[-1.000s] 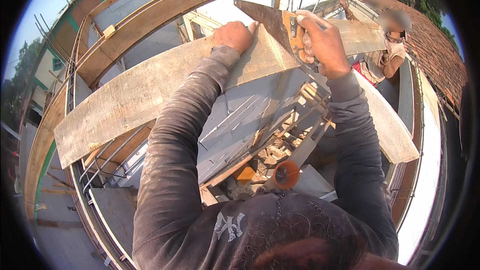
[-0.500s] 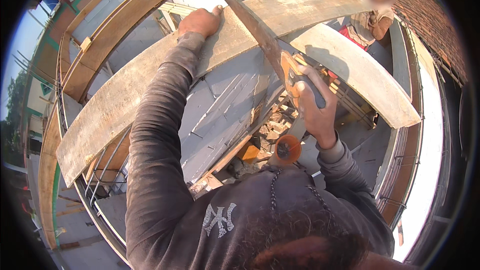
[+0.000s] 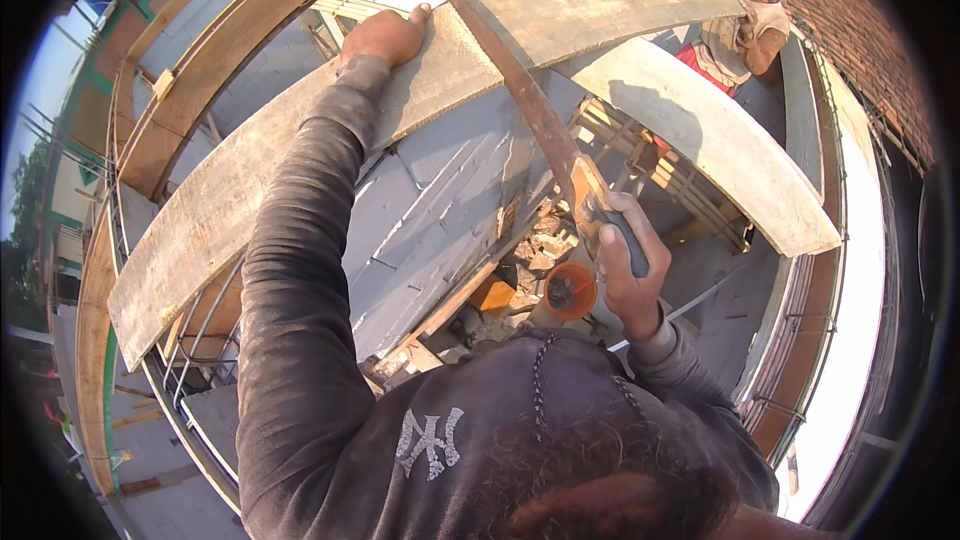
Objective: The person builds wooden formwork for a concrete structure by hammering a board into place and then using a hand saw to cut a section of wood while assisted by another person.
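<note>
Right hand (image 3: 632,262) at three o'clock clamps its fingers round the orange-handled, rusty-bladed handsaw (image 3: 536,112), blade crossing the long, pale wooden plank (image 3: 235,185); left hand (image 3: 383,38), arm outstretched, rests there at eleven, finger grip unclear!

My feed showed bright sunlight around the saw (image 3: 530,95), a shadow (image 3: 660,115) on the pale board (image 3: 745,178) right of it, bowed edges beyond.

One handsaw (image 3: 540,110), two hands (image 3: 632,258), one board (image 3: 440,75) under the left hand (image 3: 382,37), one orange bucket (image 3: 570,291), one co-worker (image 3: 738,46) far right
</note>
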### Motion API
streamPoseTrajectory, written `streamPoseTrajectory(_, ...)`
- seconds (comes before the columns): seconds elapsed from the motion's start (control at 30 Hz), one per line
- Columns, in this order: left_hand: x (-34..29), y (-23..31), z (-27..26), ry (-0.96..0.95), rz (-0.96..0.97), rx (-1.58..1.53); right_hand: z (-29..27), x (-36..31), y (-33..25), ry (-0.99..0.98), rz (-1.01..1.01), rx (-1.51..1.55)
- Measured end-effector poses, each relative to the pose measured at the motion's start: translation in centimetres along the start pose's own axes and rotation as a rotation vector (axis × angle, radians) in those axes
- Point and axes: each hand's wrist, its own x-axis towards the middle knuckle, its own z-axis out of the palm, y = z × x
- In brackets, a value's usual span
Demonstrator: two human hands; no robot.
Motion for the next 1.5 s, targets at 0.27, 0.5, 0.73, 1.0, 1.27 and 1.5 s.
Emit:
streamPoseTrajectory(0.27,1.3,-0.2,1.7,-0.057,0.022,0.024,3.2,7.2,-1.8,-0.032,0.019,-0.042)
streamPoseTrajectory(0.5,0.5,-1.2,1.4,-0.054,0.005,0.002,-1.3,-2.9,0.4,-0.011,0.047,-0.071)
streamPoseTrajectory(0.73,2.5,-0.2,1.9,-0.085,0.039,0.015,4.6,11.1,-3.1,-0.057,-0.053,-0.076)
streamPoseTrajectory(1.0,0.4,-0.7,1.2,-0.076,0.011,0.023,-3.0,-3.5,-2.0,-0.047,0.103,-0.056)
streamPoseTrajectory(1.27,2.2,0.4,1.1,-0.130,0.033,-0.006,3.4,11.2,-4.0,-0.095,0.033,-0.118)
streamPoseTrajectory(1.5,1.2,-1.1,1.6,-0.054,0.001,0.038,-1.8,-2.0,-4.0,-0.008,0.154,-0.094)
